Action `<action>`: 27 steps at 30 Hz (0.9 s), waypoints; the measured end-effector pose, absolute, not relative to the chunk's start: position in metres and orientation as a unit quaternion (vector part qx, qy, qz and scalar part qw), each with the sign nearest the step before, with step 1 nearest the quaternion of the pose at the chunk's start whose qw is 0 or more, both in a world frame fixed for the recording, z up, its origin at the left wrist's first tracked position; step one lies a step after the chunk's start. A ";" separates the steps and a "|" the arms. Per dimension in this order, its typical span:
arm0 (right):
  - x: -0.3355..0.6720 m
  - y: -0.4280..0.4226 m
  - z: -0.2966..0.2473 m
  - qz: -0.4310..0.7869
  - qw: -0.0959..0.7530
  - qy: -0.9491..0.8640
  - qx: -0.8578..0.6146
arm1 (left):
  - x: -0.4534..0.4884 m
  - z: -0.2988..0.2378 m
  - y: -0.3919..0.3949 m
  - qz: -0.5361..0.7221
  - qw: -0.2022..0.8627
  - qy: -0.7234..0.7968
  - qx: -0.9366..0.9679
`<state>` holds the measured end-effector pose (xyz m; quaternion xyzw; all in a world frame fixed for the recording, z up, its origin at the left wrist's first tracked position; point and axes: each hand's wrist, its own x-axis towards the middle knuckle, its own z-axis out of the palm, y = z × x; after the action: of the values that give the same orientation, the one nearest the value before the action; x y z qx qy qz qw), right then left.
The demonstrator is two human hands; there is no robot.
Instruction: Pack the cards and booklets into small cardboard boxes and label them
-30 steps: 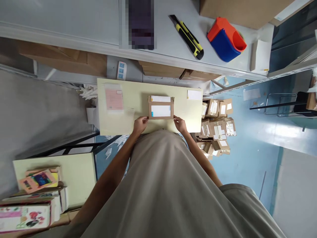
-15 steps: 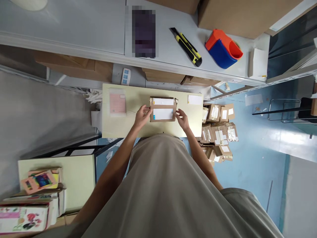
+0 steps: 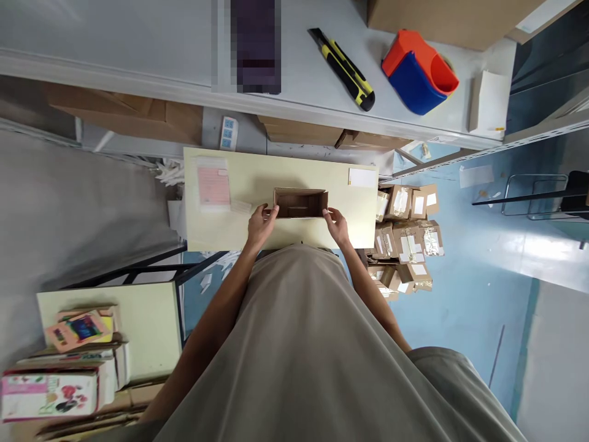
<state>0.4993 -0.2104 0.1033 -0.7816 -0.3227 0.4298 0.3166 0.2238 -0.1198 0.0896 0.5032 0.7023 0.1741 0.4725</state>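
An open cardboard box [image 3: 300, 202] stands on the pale yellow table [image 3: 257, 169], its hollow inside facing up at me; I see nothing inside it. My left hand [image 3: 262, 226] grips its left end, thumb at the near left corner. At the right end, my right hand [image 3: 337, 225] pinches the near right corner. Left of the box lies a small whitish slip [image 3: 240, 207], and beyond it a pink sheet in a clear sleeve [image 3: 214, 185]. A white label [image 3: 361, 177] rests near the table's far right corner.
A grey shelf [image 3: 175, 67] runs across the far side, holding a black-and-yellow box cutter [image 3: 343, 69] and a red-and-blue tape dispenser [image 3: 416, 73]. Taped cartons [image 3: 409, 239] are piled right of the table. Flattened cardboard [image 3: 87, 368] is stacked at lower left.
The box, a labelled flat face up half a second ago, now shows its open hollow side. The whitish slip has appeared left of it. Both hands remain at its ends.
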 end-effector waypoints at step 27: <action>0.316 -0.085 0.113 0.413 0.287 -0.558 -0.660 | 0.049 0.034 -0.076 0.228 0.437 0.734 0.467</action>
<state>0.3155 -0.0846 0.1128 -0.6603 -0.5576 0.4134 0.2867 0.0494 -0.0756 0.0340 0.4671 0.7340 0.2277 0.4373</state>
